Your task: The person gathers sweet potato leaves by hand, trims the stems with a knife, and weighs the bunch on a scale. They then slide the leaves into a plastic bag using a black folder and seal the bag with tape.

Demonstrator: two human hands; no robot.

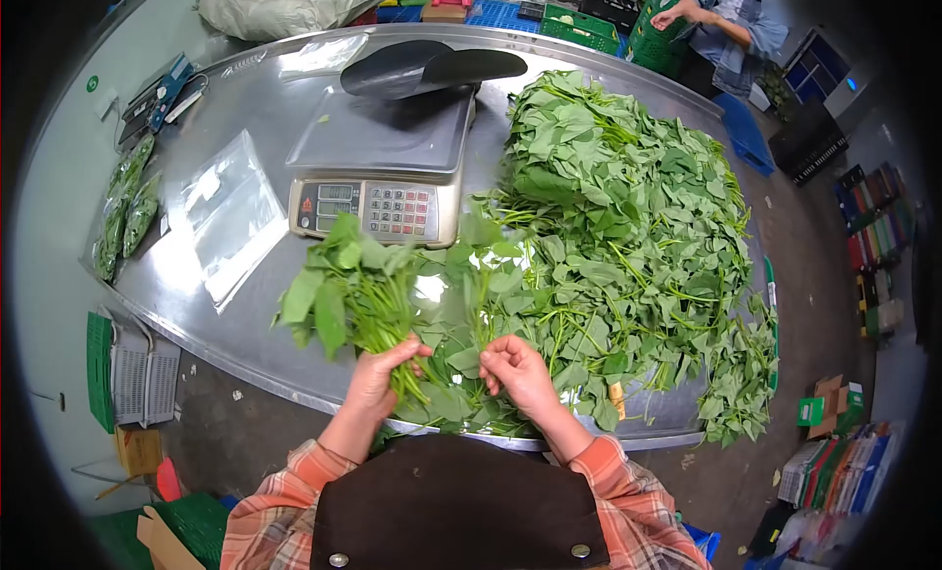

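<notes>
- I've got my left hand (378, 374) closed around the stems of a bunch of leafy greens (343, 290), fingers wrapped tight; the leaves fan up and to the left over the steel table (245, 335).
- My right hand (518, 369) is just beside it, fingers curled and pinching a thin stalk (478, 320) that stands up from the loose leaves near the table's front edge.
- The two hands sit close together, not touching, right above the near rim of the table.
- To the right, a big heap of greens (628, 227) spreads across most of that side of the table, spilling toward the right edge.
- Straight ahead of the bunch there's a weighing scale (383, 168) with a keypad facing me, its platter bare.
- A dark curved tray (422, 68) rests behind the scale.
- Left of the scale, clear plastic bags (231, 212) lie flat on the steel.
- Farther left, packed bags of greens (126, 212) lie at the table's edge.
- At top right, another person (731, 21) in a denim jacket has a hand on a green crate (653, 25).
</notes>
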